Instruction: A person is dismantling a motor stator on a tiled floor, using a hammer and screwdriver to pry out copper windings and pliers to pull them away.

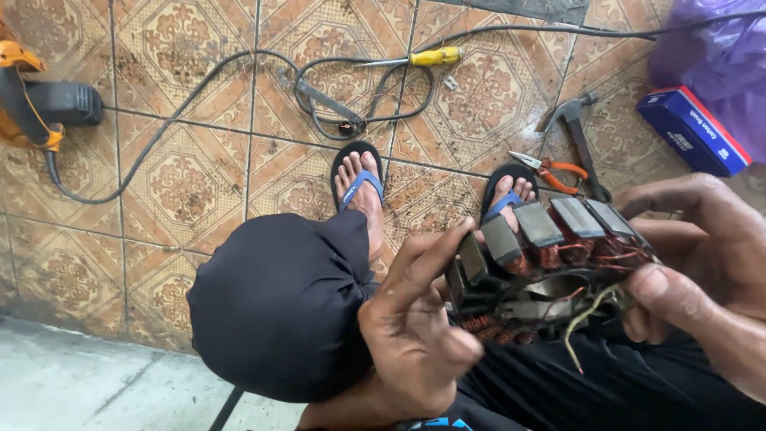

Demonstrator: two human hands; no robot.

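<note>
Item, centre right of frame: 1 motor stator [550, 255] with copper windings, gripped by right hand [702, 255]. Left hand [415, 327] pinches its left edge, fingers curled. Best steadied firmly, keeping loose wire leads [582, 323] unpulled.

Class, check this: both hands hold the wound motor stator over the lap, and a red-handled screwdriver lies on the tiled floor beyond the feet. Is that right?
Not quite. The head view shows the screwdriver has a yellow handle, not red. The rest stands: both the left hand and right hand hold the stator, and the screwdriver lies on the tiled floor.

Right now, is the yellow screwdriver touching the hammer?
Apart. The head view shows the yellow screwdriver lying near the top of the tiled floor, with bare tiles between it and the hammer farther right.
</note>
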